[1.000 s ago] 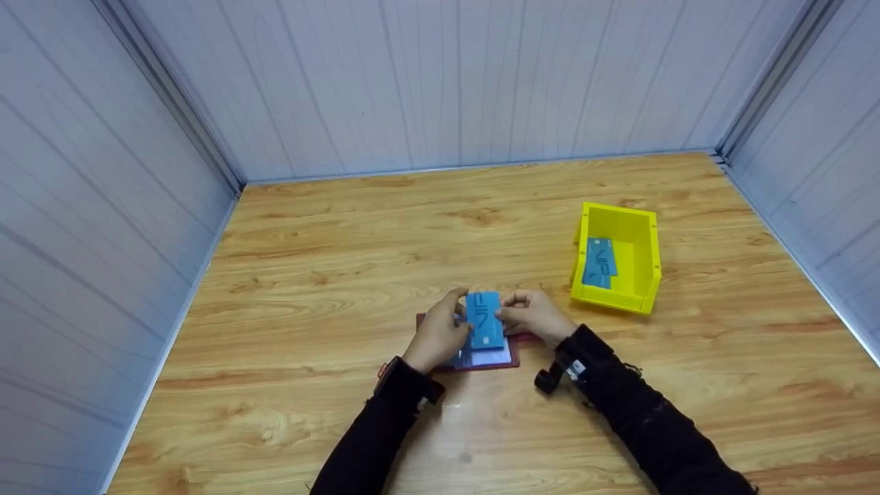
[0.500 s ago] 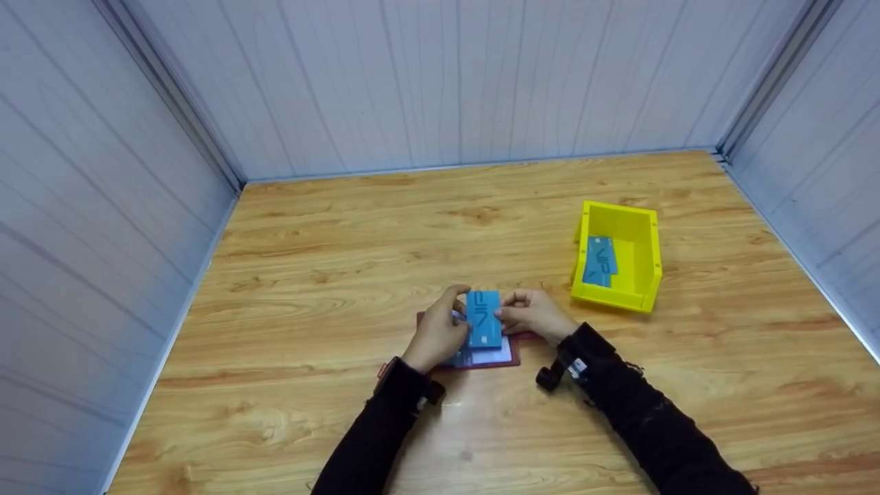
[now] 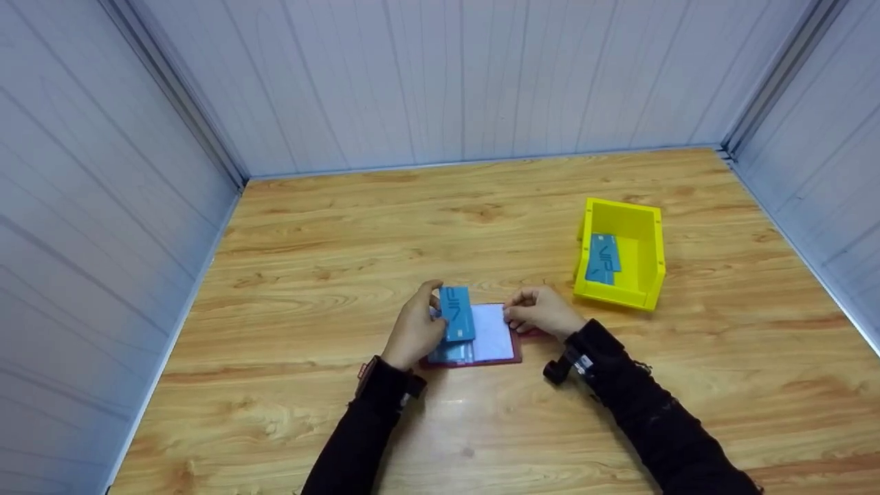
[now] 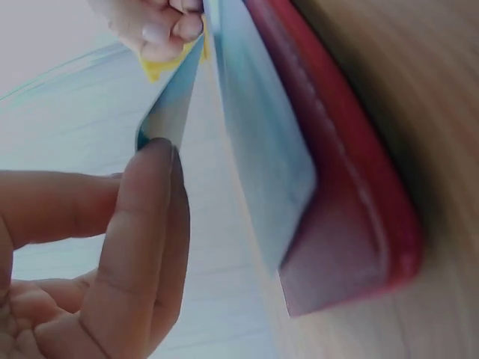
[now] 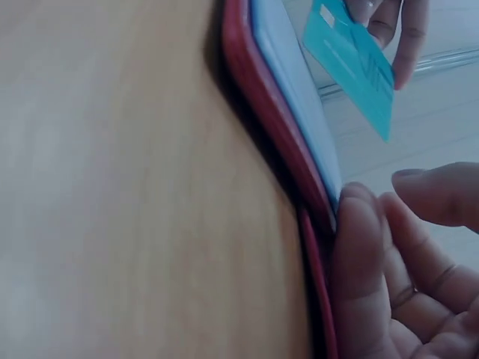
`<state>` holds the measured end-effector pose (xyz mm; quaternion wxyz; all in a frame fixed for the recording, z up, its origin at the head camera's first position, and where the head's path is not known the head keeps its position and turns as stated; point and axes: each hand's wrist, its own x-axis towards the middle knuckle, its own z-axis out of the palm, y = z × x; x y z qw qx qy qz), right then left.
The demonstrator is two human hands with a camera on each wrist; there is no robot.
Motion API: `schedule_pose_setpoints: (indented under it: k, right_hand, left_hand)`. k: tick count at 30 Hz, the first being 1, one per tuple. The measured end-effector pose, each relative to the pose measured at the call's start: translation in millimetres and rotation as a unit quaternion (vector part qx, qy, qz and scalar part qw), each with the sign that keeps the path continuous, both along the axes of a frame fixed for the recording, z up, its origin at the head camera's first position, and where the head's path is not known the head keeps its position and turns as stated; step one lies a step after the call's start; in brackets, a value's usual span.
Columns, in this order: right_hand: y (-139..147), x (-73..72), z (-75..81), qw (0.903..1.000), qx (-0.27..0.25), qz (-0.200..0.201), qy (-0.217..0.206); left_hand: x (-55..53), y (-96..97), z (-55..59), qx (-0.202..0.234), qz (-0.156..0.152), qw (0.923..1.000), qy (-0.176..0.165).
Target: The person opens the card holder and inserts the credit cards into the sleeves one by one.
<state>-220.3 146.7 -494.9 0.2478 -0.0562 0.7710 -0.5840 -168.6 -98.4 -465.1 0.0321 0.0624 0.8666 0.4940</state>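
My left hand (image 3: pixel 416 331) pinches a blue card (image 3: pixel 456 315) marked VIP, with thumb and fingers at its left edge. The card hovers over the left half of an open red card holder (image 3: pixel 517 356) on the table. Clear sleeves (image 3: pixel 452 354) lie on that half, and a white page (image 3: pixel 490 333) faces up on the right. At the holder's right edge is my right hand (image 3: pixel 546 313). In the right wrist view its fingertips (image 5: pixel 359 217) touch the edge, while the thumb (image 5: pixel 441 191) stands apart from them and nothing is held between.
To the right and further back, a yellow bin (image 3: pixel 646 300) stands on the wooden table (image 3: pixel 330 234). Blue cards (image 3: pixel 605 254) lie overlapped inside it. Pale panel walls (image 3: pixel 440 82) close off the back and both sides.
The blue card has shifted left with my left hand, uncovering the white page. My right hand has let go of the card and now touches the holder's right edge.
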Motion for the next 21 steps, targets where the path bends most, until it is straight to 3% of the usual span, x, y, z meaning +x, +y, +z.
schedule_pose_setpoints:
  k: [11, 21]
  right_hand:
    - [3.6, -1.9, -1.3, 0.9996, 0.027, 0.004, -0.005]
    - [1.8, -0.1, -0.7, 0.9999, -0.003, -0.001, -0.012]
  left_hand:
    - [0.4, -0.7, 0.7, -0.028, 0.004, 0.9996, -0.002]
    - [3.0, 5.7, 2.7, -0.084, 0.004, 0.9961, 0.027]
